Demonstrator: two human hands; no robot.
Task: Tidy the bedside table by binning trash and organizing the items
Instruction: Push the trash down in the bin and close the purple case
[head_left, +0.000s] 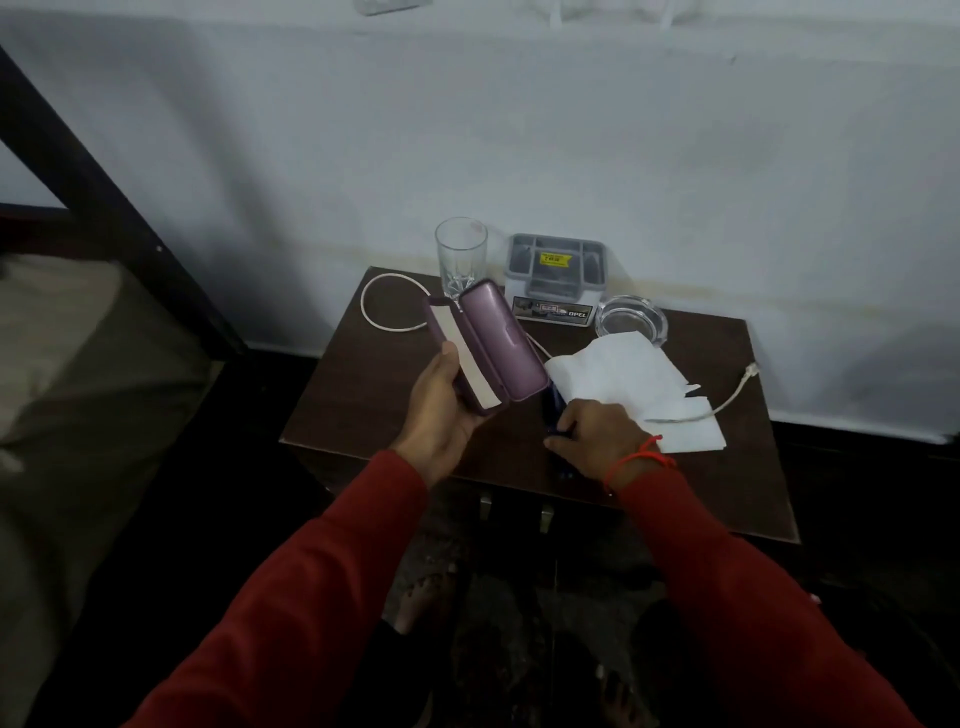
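A purple glasses case (493, 345) is held open above the dark wooden bedside table (727, 488), with my left hand (441, 410) gripping its lower half. My right hand (597, 436) rests near the table's front edge, fingers closed on a dark blue object (553, 410) that is mostly hidden; I cannot tell what it is. White tissue paper (628, 379) lies crumpled on the table just right of the case. A white cable (727, 402) runs across the paper and loops (384, 325) at the back left.
A clear drinking glass (461, 254) stands at the back, a grey plastic organizer (556, 275) beside it, and a glass ashtray (631, 319) to its right. A bed with a dark frame (104, 208) sits to the left. The wall is close behind.
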